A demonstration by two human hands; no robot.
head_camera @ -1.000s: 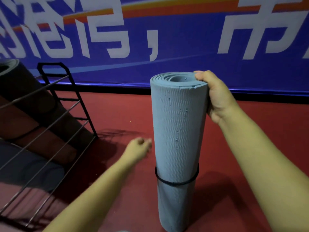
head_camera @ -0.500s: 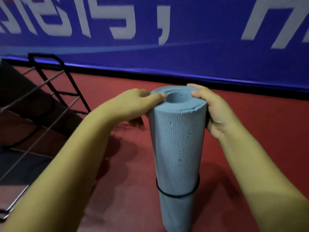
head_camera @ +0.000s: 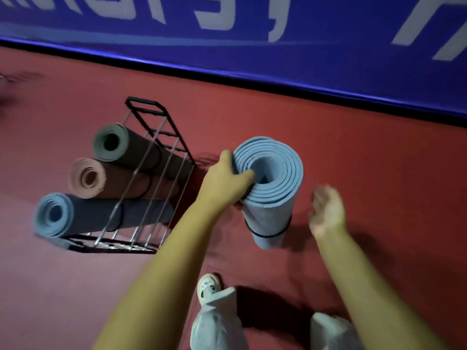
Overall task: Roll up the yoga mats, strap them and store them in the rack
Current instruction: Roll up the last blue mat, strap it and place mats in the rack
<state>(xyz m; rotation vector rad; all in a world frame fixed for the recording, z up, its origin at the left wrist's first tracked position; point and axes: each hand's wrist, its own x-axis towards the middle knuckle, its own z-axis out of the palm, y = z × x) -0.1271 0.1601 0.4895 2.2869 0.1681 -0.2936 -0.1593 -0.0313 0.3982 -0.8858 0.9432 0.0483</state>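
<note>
1. Nearest to the viewer, the person's grey trouser legs [head_camera: 217,322] and one pale shoe [head_camera: 207,286] stood on the red floor [head_camera: 379,152].
2. The right hand [head_camera: 326,213] hung just to the right of the upright mat, apart from it, its fingers loosely spread and holding nothing; it was blurred.
3. The left hand [head_camera: 225,183] gripped the top rim of the blue rolled mat [head_camera: 271,198], thumb hooked into the hollow core and fingers wrapped on the outer wall.
4. That mat stood on end on the floor, leaning slightly, between the two hands and just right of the rack. A black strap [head_camera: 267,234] circled it near its lower end.
5. Further left, the black wire rack [head_camera: 156,157] held three rolled mats lying on their sides, ends pointing left: a blue one [head_camera: 54,214] lowest, a pink one [head_camera: 88,176] above it and a grey-green one [head_camera: 110,142] on top.
6. Farthest back, a blue banner [head_camera: 328,59] with white lettering ran along the wall.
</note>
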